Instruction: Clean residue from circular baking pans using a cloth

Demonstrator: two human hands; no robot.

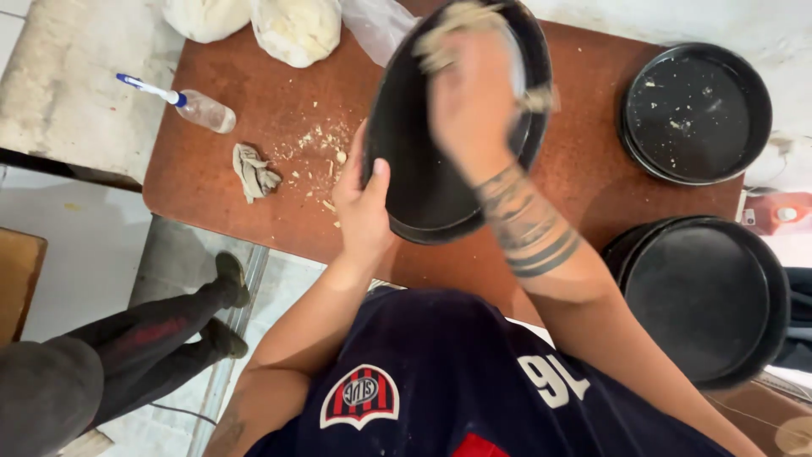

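Along the left edge of the reddish-brown tabletop, the board ends in a rounded corner, and beyond it lies pale floor where another person's two dark-trousered legs and shoes stretch out. That left part of the board has open room: one clear plastic squeeze bottle with a blue-and-white nozzle lies on its side near the edge, one crumpled grey rag sits just right of it, and a scatter of pale dough crumbs spreads beside the rag. At the far edge rest two soft, rounded lumps of white dough, smooth and floury. Near the middle, the left hand is clamped on the near rim of a round black pan, thumb on the inside, holding it tilted up off the board over the near-centre of the table. The right hand, with banded tattoos on its forearm, is closed around a pale, frayed wad pressed against the pan's inner face; what the wad is made of I cannot tell. To the right, room is tight: two stacks of round black metal pans stand well apart from each other, one stack at the far right corner, speckled with crumbs, and another stack overhanging the near right edge, dull and smooth.
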